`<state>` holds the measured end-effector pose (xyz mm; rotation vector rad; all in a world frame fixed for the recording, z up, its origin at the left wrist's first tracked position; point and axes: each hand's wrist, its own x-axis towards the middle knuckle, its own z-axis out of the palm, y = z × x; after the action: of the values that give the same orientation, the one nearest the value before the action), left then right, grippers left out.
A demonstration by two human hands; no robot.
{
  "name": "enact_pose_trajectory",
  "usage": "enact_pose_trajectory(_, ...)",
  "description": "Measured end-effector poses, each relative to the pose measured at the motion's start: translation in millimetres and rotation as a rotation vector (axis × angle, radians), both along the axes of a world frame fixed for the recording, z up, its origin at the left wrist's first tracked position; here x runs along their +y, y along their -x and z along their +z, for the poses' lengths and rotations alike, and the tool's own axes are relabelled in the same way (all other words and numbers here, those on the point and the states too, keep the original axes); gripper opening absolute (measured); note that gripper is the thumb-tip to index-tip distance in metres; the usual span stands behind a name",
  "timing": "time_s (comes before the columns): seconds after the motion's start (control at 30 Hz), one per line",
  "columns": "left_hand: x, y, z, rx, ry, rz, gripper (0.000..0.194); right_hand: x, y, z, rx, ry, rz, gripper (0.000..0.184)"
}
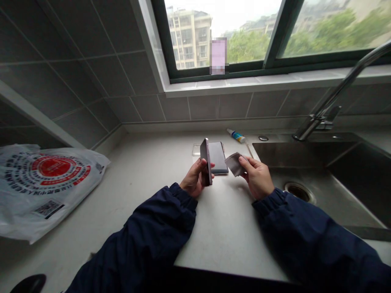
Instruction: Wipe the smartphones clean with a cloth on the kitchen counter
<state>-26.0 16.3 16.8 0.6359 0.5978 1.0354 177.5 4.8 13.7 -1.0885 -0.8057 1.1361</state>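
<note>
My left hand (193,177) grips a smartphone (206,160), turned nearly edge-on above the counter. Between the thumb and fingers of my right hand (257,175) is a small folded grey cloth (235,164), held just right of the phone and apart from it. Behind the phone, a second dark, flat, phone-like slab (218,155) lies on the counter, partly covered by my left hand and the phone. A clear phone case (196,149) shows beside it, its right part hidden.
A white countertop (146,162) runs below a window. On the left sits a white plastic bag (58,183) with red print. A blue-and-white tube (236,135) lies near the back wall. To the right are a steel sink (330,195) and a faucet (332,93).
</note>
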Motion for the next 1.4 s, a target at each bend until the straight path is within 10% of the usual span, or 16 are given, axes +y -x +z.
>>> enact_pose_trajectory(0.3,-1,-2,7.7,-0.166,-0.021,-0.225,0.07,10,-10,-13.3,-0.012,0.005,-0.046,0.038)
enact_pose_trajectory(0.43,-4,-3,5.4,-0.204,0.01,-0.414,0.073,5,-9,-12.4,-0.344,-0.209,-0.088,0.047)
enact_pose_trajectory(0.6,-7,-6,3.9,-0.275,0.031,-0.389,0.061,-12,3,-10.8,-0.98,-0.511,0.347,0.058)
enact_pose_trajectory(0.73,-6,-5,2.6,-0.283,0.037,-0.39,0.065,-18,7,-11.7,-1.197,-0.457,0.505,0.067)
enact_pose_trajectory(1.4,-4,-4,5.6,-0.239,0.143,-0.413,0.084,-21,5,2.0,-1.186,-0.598,0.549,0.057)
